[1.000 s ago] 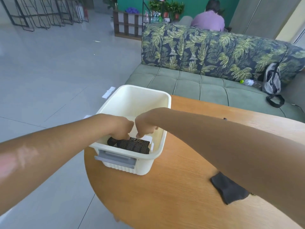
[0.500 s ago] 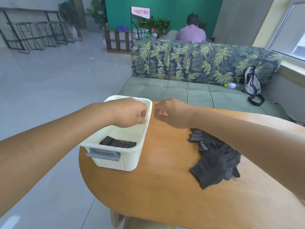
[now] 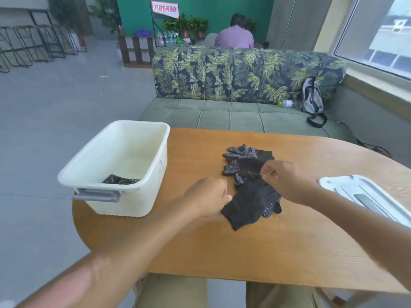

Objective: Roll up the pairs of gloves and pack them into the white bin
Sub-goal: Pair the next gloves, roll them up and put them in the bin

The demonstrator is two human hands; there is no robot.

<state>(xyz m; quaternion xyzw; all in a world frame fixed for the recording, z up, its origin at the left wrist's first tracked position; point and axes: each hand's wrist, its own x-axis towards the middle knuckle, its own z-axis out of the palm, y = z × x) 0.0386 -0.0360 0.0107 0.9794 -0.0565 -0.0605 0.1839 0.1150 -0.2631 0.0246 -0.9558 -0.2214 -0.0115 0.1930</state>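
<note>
The white bin (image 3: 155, 158) stands on the left end of the wooden table (image 3: 222, 247). One rolled black glove pair (image 3: 120, 180) lies at its near end. Several loose black gloves (image 3: 249, 201) with white grip dots lie in a pile at the table's middle. My right hand (image 3: 284, 181) is over the pile, its fingertips pinching the fabric of a glove. My left hand (image 3: 206, 196) hovers loosely curled just left of the nearest glove's cuff, thumb at its edge, holding nothing visible.
A white lid (image 3: 364, 194) lies on the table at the right. Behind the table is a green sofa (image 3: 222, 116) with a grey backpack (image 3: 312, 98) and a bottle (image 3: 287, 103). A person (image 3: 234, 36) sits beyond, back turned.
Both hands left the bin, where they had set the rolled pair, and moved right to the loose gloves. My right hand now pinches a glove. My view swung right.
</note>
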